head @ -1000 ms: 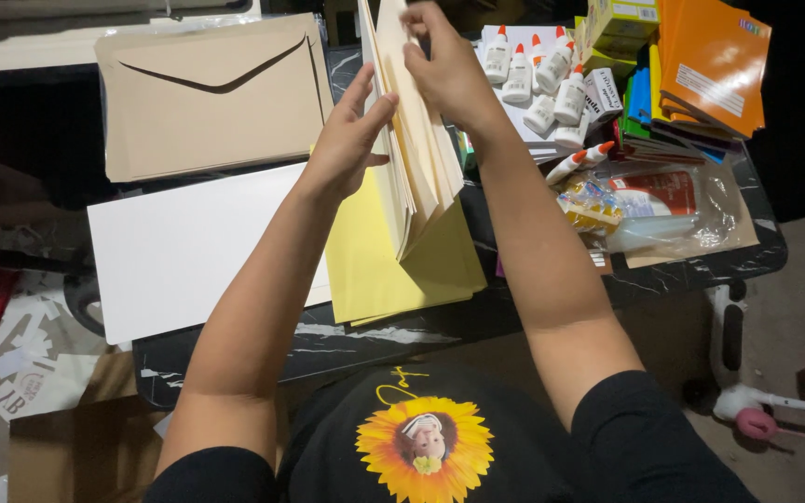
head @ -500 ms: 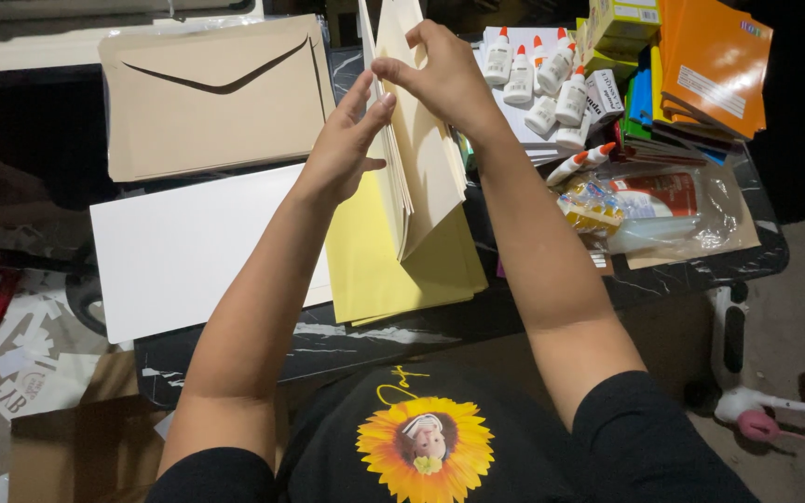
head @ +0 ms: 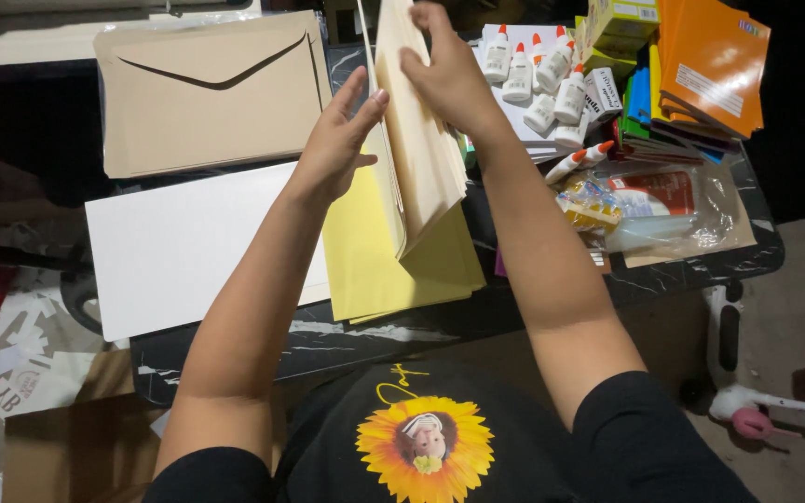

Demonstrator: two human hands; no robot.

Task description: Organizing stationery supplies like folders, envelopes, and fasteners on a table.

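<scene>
— Folders: how should the cream folder stack (head: 418, 140), held upright over the yellow sheets (head: 388, 261), be handled?

— It is pinched at the top by the right hand (head: 444, 79); the left hand (head: 337, 140), fingers spread, is laid flat against its side. One leaf should be parted at a time.

— What is hidden?

— The stack's top edge is cut off. Glue bottles (head: 538, 79) beyond the right fingers are partly overlapped.
</scene>
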